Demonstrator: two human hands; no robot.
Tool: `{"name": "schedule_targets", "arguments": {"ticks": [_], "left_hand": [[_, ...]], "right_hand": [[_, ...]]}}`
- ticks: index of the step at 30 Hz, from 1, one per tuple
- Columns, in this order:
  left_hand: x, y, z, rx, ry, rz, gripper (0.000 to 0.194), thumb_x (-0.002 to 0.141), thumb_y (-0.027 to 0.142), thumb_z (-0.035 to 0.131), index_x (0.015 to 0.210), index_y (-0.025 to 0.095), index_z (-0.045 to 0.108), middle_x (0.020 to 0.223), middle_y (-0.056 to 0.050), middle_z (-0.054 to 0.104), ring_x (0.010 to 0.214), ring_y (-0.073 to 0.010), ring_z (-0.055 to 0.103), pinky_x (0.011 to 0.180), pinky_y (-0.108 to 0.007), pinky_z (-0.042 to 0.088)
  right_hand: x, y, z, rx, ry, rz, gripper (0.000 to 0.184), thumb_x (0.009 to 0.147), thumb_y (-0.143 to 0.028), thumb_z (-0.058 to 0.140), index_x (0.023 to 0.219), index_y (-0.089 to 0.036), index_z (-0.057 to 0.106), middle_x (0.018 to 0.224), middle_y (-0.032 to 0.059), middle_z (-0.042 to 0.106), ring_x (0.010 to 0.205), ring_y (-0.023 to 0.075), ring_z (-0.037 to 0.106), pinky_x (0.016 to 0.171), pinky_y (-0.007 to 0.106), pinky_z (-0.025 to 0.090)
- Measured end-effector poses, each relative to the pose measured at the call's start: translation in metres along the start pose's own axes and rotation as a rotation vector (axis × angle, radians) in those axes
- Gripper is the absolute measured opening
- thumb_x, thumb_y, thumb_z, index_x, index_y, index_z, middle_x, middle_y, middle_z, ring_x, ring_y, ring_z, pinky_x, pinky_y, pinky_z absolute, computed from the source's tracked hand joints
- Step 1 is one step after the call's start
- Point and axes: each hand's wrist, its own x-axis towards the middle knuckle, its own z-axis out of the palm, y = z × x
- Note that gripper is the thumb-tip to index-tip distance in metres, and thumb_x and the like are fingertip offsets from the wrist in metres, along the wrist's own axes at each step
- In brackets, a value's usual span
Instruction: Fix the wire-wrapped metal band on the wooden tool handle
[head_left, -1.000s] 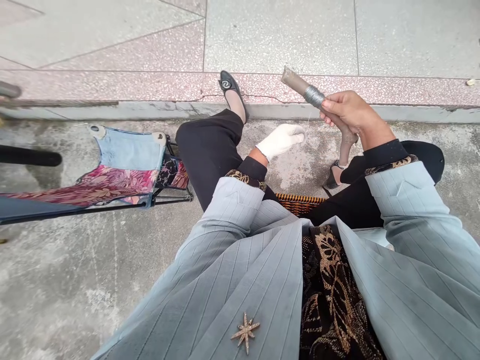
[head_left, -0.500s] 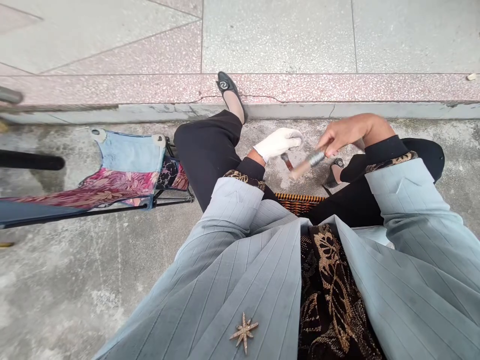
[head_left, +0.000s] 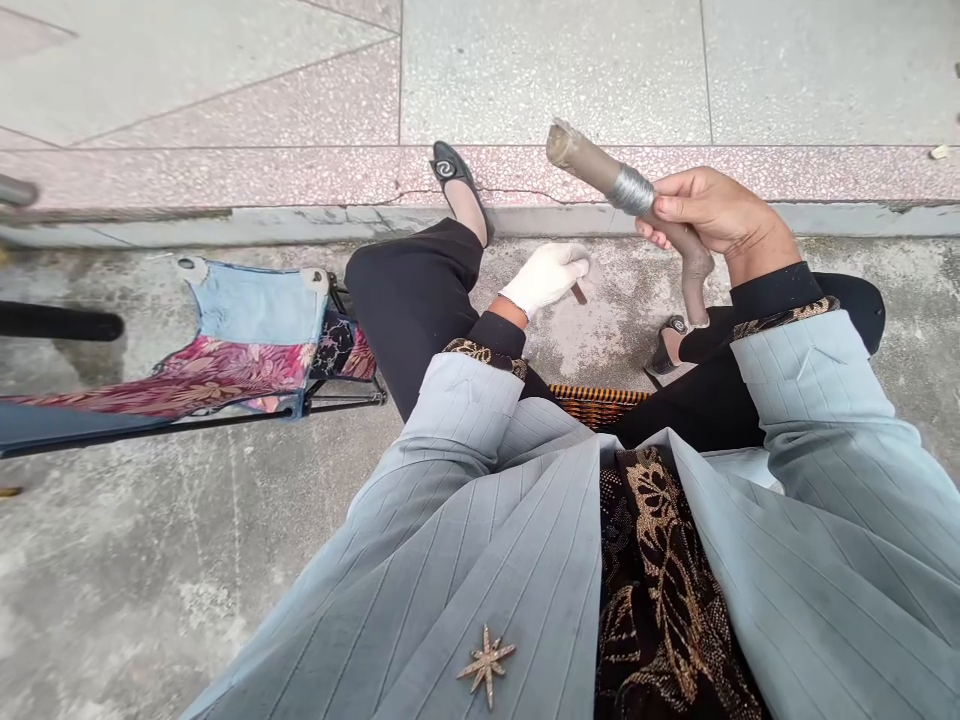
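My right hand (head_left: 705, 210), bare, grips a crooked brown wooden stick (head_left: 589, 160) by its middle. Silver wire (head_left: 631, 190) is wound round the stick beside my thumb. Its thick, rough-ended part points up and left over the pink step; the thinner bent part hangs below my palm. My left hand (head_left: 546, 278) wears a white knitted glove, and its fingers are closed. From under them pokes the end of a short reddish-brown piece (head_left: 578, 293); the rest of it is hidden. The two hands are apart, in front of my knees.
A low folding chair (head_left: 255, 350) with patched fabric stands at my left, near a dark tube (head_left: 60, 320). A woven wicker seat edge (head_left: 596, 402) shows between my legs. Ahead, a pink terrazzo step (head_left: 315, 175) rises above the grey concrete floor (head_left: 300, 560).
My right hand has lifted the stick and swung its thick end up and forward, away from my left hand. The reddish-brown piece now shows less below the glove.
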Motion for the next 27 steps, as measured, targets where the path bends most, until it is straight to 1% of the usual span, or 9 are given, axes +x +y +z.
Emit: {"name": "schedule_targets", "arguments": {"ticks": [5,8,11,14,17,19,20,23,27], "left_hand": [[-0.005,0.010,0.005,-0.021,-0.091,-0.012,0.010,0.081,0.021,0.062,0.076,0.016,0.069,0.064,0.000,0.060,0.054,-0.0106,0.049,0.056,-0.026,0.041],[-0.008,0.014,0.006,0.015,-0.144,0.041,0.011,0.078,0.024,0.067,0.070,0.018,0.070,0.067,-0.001,0.064,0.059,-0.0118,0.053,0.060,-0.028,0.043],[-0.009,0.014,0.005,0.029,-0.183,0.068,0.015,0.079,0.028,0.066,0.071,0.017,0.073,0.070,-0.001,0.067,0.062,-0.0123,0.055,0.063,-0.028,0.044],[-0.009,0.013,0.002,0.100,-0.171,0.092,0.019,0.080,0.030,0.065,0.078,0.015,0.075,0.072,-0.001,0.068,0.066,-0.0128,0.056,0.068,-0.028,0.045],[-0.007,0.011,0.001,0.187,-0.101,0.093,0.018,0.079,0.027,0.063,0.083,0.014,0.075,0.073,0.000,0.067,0.070,-0.0139,0.057,0.069,-0.028,0.046],[-0.005,0.009,0.000,0.154,-0.037,0.088,0.015,0.081,0.026,0.063,0.081,0.014,0.073,0.074,-0.001,0.067,0.070,-0.0142,0.058,0.069,-0.028,0.047],[-0.004,0.008,0.000,0.106,0.008,0.083,0.015,0.084,0.027,0.064,0.081,0.014,0.072,0.073,-0.001,0.066,0.070,-0.0141,0.058,0.068,-0.028,0.048],[-0.002,0.005,-0.001,-0.083,0.078,0.054,0.027,0.095,0.041,0.064,0.085,0.016,0.069,0.066,-0.001,0.059,0.062,-0.0124,0.054,0.060,-0.025,0.047],[-0.005,0.004,-0.002,-0.212,-0.115,-0.002,0.050,0.094,0.066,0.065,0.089,0.017,0.068,0.056,0.004,0.047,0.049,-0.0087,0.044,0.049,-0.021,0.041]], "right_hand": [[0.010,0.008,-0.003,-0.166,0.358,0.186,0.038,0.097,-0.054,0.069,0.086,-0.018,0.064,0.077,0.0079,0.066,0.074,0.0159,0.055,0.074,0.033,0.049],[0.024,0.018,0.005,-0.517,0.415,0.369,0.027,0.096,-0.039,0.070,0.082,-0.017,0.066,0.077,0.0088,0.065,0.077,0.0194,0.058,0.079,0.037,0.052],[0.034,0.023,0.021,-1.004,0.254,0.516,0.022,0.090,-0.032,0.077,0.078,-0.017,0.068,0.077,0.0124,0.066,0.093,0.0305,0.065,0.089,0.045,0.050],[0.034,0.024,0.034,-1.166,-0.128,0.639,0.023,0.090,-0.025,0.079,0.070,-0.014,0.070,0.062,0.0084,0.059,0.082,0.0272,0.064,0.083,0.043,0.047],[0.026,0.022,0.033,-0.956,-0.515,0.656,0.012,0.088,-0.017,0.078,0.079,-0.011,0.078,0.056,0.0022,0.061,0.064,0.0149,0.056,0.070,0.033,0.043],[0.018,0.019,0.024,-0.622,-0.687,0.507,0.015,0.090,-0.024,0.077,0.098,-0.012,0.081,0.067,0.0000,0.068,0.063,0.0108,0.054,0.065,0.027,0.041],[0.015,0.017,0.018,-0.477,-0.676,0.399,0.026,0.089,-0.033,0.079,0.105,-0.014,0.080,0.074,-0.0003,0.071,0.066,0.0110,0.056,0.064,0.025,0.042],[0.007,0.013,0.001,-0.204,-0.242,0.130,0.041,0.085,-0.055,0.082,0.096,-0.016,0.074,0.085,0.0030,0.071,0.074,0.0132,0.057,0.072,0.028,0.048],[0.008,0.012,-0.004,-0.090,0.139,0.060,0.042,0.095,-0.061,0.069,0.092,-0.019,0.063,0.079,0.0068,0.067,0.079,0.0180,0.057,0.077,0.034,0.050]]}}
